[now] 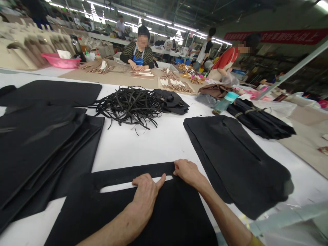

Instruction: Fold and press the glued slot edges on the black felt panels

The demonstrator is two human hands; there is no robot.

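Observation:
A black panel [179, 212] of leather-like sheet with a long narrow slot near its far edge lies flat in front of me. White tabletop shows through the slot. My left hand [145, 196] rests on the panel at the slot, thumb stretched apart from the fingers, whose tips bend down over the opening. At the slot's right end, my right hand [188, 172] has its fingers closed on the panel's far strip. The fingertips of that hand are partly hidden.
Stacked black panels [33, 147] lie to the left, and more black pieces [230, 157] to the right. Beyond are a heap of thin black strips [130, 104], a bottle [225, 103] with a teal lid and a rolled black bundle [261, 118]. A co-worker [138, 51] sits across the table.

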